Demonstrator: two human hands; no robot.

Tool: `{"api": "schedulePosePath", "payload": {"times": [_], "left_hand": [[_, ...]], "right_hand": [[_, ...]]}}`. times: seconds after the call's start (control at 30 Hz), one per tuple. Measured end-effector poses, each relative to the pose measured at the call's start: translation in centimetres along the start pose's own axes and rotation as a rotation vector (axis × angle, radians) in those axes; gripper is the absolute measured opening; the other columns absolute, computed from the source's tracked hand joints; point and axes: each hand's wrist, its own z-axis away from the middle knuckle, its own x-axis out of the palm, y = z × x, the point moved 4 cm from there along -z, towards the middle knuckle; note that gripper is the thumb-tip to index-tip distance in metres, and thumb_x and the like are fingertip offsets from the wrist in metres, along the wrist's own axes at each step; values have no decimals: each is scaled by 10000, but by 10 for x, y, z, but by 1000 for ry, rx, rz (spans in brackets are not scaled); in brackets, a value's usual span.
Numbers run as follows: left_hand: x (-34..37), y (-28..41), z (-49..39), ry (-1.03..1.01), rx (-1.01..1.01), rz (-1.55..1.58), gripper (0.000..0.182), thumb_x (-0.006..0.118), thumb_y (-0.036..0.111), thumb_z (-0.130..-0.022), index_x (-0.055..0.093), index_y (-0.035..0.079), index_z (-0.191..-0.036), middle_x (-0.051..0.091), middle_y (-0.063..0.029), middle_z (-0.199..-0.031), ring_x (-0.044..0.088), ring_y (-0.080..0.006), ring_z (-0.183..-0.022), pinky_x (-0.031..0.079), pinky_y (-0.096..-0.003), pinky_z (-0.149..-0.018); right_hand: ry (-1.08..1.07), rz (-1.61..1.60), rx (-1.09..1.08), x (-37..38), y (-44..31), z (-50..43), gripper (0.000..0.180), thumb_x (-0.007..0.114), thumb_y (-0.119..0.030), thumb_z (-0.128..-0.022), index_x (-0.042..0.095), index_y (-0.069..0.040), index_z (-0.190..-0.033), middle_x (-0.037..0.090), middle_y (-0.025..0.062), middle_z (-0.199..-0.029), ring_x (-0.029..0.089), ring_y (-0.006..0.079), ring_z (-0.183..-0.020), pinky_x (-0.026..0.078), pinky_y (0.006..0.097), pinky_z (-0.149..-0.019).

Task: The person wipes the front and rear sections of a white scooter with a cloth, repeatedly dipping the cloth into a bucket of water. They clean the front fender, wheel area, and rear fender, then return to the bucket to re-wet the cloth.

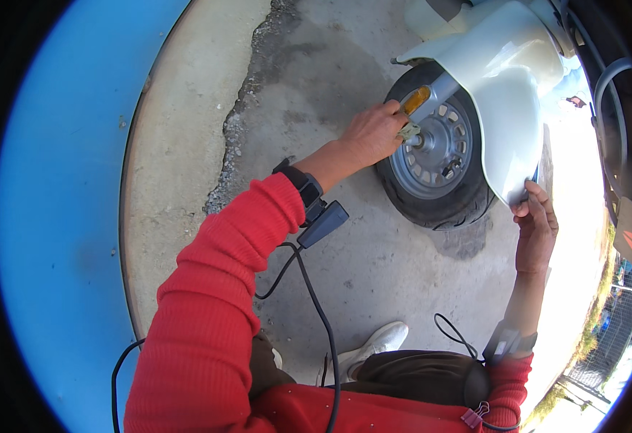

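My left hand (374, 131) grips a small, crumpled, greenish cloth (409, 131) next to the axle of a scooter's front wheel (434, 142). Just above those fingers, an amber reflector (417, 100) sits on the silver fork leg (441, 91). A glossy white front fender (511, 113) arches over the black tire (397, 187). At the fender's lower tip, my right hand (537, 227) pinches the edge between thumb and fingers. Most of the cloth is hidden inside my left hand.
Rough concrete ground (381, 270) lies beneath the wheel. A blue panel (72, 189) runs along the left. A black cable (316, 303) hangs by my left arm, where a dark device (322, 224) is strapped at the wrist. My white shoe (383, 338) is below; wire fencing (608, 346) stands at right.
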Motion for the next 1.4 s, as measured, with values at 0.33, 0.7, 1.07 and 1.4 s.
{"api": "schedulePosePath", "payload": {"times": [0.33,0.7,1.07,1.4], "left_hand": [[-9,-45,2,-10,-469,475,233,668,160,-758,661,-13,-914,668,-121,-814,643,-214,-745,492,-341,-669],[17,-53,-10,-65,-610,888,225,669,120,-808,639,-39,-964,662,-101,-873,637,-172,-727,505,-321,-634],[20,-54,-7,-51,-623,1258,237,652,135,-836,643,-17,-1018,667,-80,-904,645,-171,-786,517,-315,-687],[23,-51,-10,-10,-548,1198,238,630,154,-859,618,7,-1045,652,-66,-947,631,-156,-829,512,-325,-738]], "right_hand": [[-5,-17,-6,1,-1,4,228,494,-133,-941,649,-63,-1093,591,-37,-682,518,43,-653,403,204,-640],[19,5,-5,1,-1,0,234,483,-113,-935,648,-55,-1091,582,-39,-669,524,42,-648,396,206,-631],[30,0,3,2,0,1,227,481,-103,-932,650,-47,-1072,559,-44,-651,513,45,-644,377,204,-618],[43,5,-2,4,0,3,232,477,-106,-936,649,-44,-1078,558,-42,-652,516,46,-648,390,199,-631]]}}
